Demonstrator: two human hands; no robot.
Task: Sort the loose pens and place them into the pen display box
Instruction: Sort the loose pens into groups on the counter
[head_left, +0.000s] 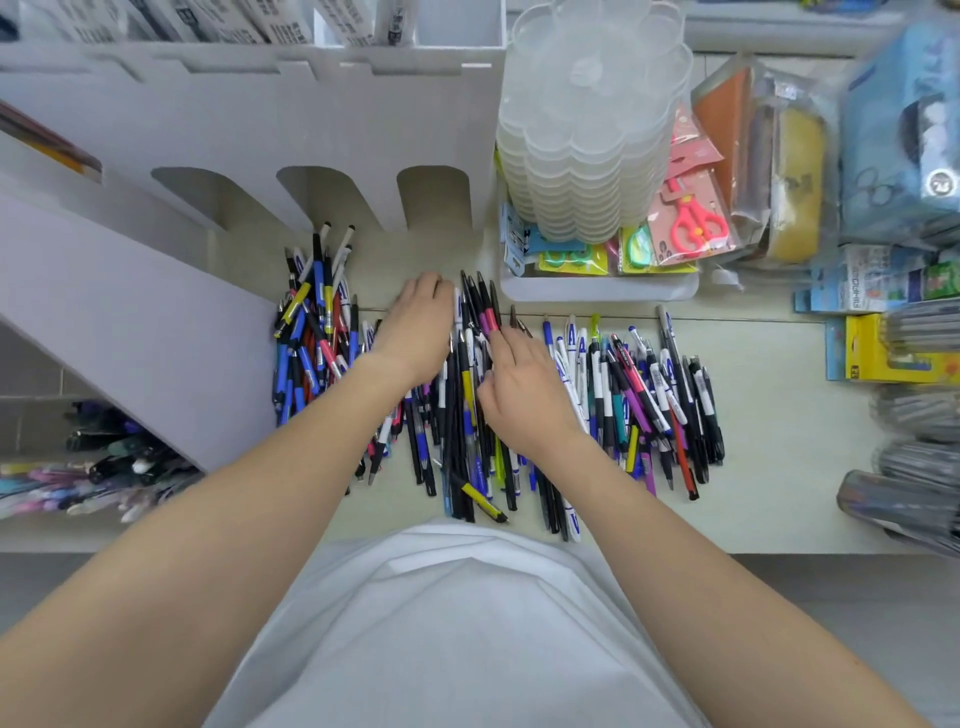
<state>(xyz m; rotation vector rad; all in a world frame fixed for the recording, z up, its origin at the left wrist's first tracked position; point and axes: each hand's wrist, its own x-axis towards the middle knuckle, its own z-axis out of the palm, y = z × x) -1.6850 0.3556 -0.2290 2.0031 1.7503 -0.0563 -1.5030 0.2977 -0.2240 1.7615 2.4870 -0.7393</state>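
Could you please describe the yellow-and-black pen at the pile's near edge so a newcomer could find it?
Find the pile of loose pens on the cream counter. At its near edge, closest to the white shirt, lies the yellow-and-black pen. Unlike its neighbours, which point straight away, it lies slanted.

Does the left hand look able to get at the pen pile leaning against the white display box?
Probably yes. The left hand lies on the middle pens, right beside that pen pile. Only loose pens lie between, and the display box stands behind it, not across.
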